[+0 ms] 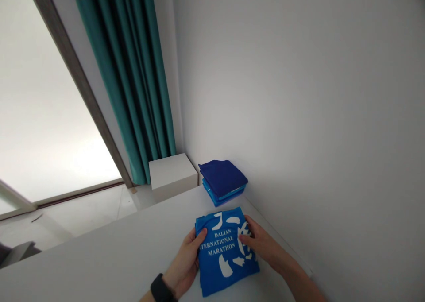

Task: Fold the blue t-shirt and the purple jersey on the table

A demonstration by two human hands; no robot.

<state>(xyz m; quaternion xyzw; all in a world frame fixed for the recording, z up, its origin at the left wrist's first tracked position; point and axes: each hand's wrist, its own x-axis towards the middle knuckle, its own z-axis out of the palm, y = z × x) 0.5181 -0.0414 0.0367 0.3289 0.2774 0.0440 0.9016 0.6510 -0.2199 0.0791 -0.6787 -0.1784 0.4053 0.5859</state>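
A folded blue T-shirt [226, 266] with white print and the words "DALIAN INTERNATIONAL MARATHON" lies on the white table [109, 266], close to the wall. My left hand [184, 260] grips its left side, with the thumb on top. My right hand [262, 244] holds the right side, with the fingers over the print and covering part of it. A black wristband or watch [161, 288] circles my left wrist. Beyond the hands, a neat stack of folded blue garments [222, 178] sits in the table's far corner, apart from both hands.
The table's right edge runs along a white wall [299, 94]. Behind the far end stands a white box [172, 173], next to a teal curtain [133, 71] and a bright window [43, 107]. A grey chair back [20, 253] shows at lower left, above a glossy floor.
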